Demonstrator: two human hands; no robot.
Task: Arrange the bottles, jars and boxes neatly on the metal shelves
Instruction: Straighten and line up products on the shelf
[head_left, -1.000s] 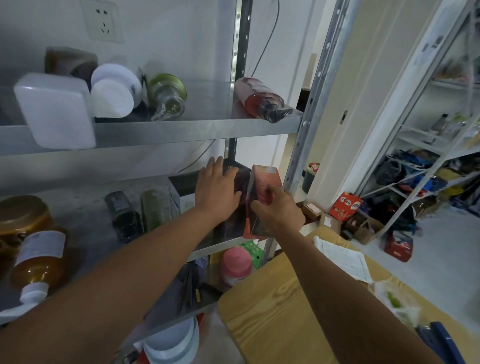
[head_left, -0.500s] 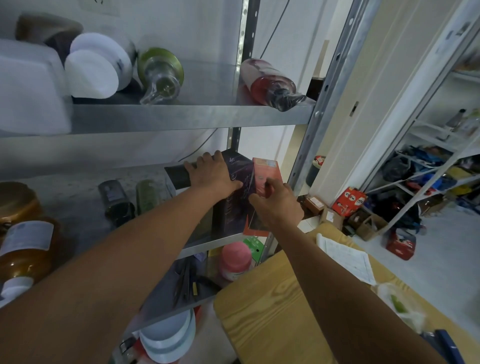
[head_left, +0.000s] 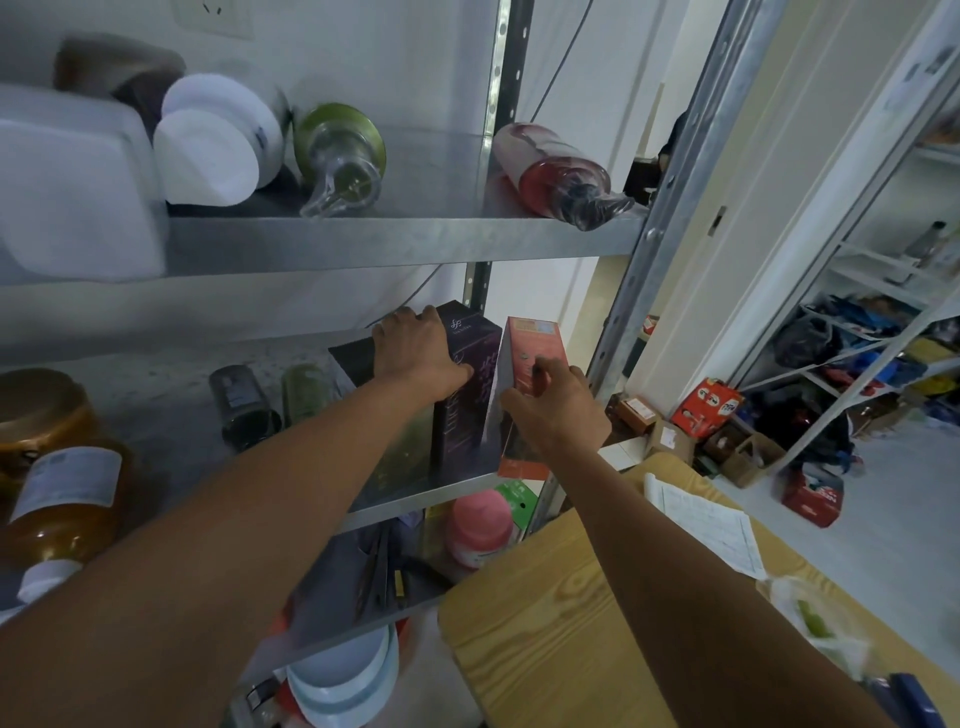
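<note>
Dim, bluish light; blurred, bowed wide-angle edges.

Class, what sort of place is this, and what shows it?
Probably a storeroom: tall grey metal shelving, a second cluttered white rack beyond, red cardboard boxes on the floor.

Upright red box (head_left: 531, 340) stands beside upright dark purple box (head_left: 462, 426).

White tub (head_left: 67, 187) is blurred, cropped at left.
</note>
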